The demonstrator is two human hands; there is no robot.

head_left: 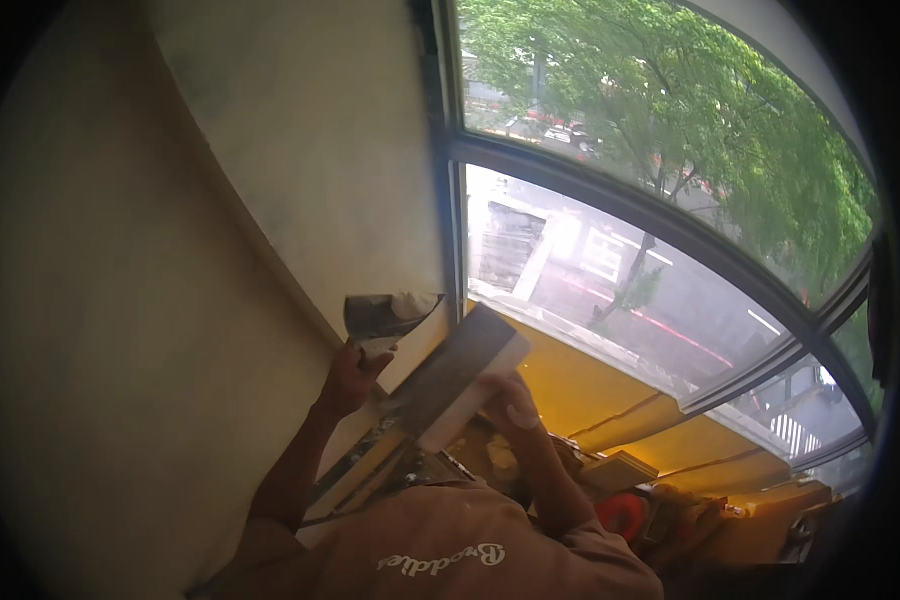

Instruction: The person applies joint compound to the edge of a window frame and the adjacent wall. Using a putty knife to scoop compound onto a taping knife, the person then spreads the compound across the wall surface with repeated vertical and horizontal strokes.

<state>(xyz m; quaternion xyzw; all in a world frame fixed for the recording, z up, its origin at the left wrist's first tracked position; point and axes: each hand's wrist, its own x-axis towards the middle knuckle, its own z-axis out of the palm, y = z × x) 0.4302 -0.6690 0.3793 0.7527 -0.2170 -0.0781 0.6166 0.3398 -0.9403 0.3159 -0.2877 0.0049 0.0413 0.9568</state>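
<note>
My left hand [351, 377] is raised against the beige wall [300, 170] and grips a small putty knife [385, 313], whose wide blade is smeared with grey filler. My right hand [511, 402] holds a long flat grey board [448, 378] with a pale edge. The board tilts up toward the window frame, just right of the knife. Both forearms rise from my tan shirt [450, 550] at the bottom edge.
A dark-framed window [456, 230] stands right of the wall, with green trees and a street outside. Below it lie yellow sheeting [590, 390], an orange object [622, 515] and assorted clutter. A wall corner runs diagonally on the left.
</note>
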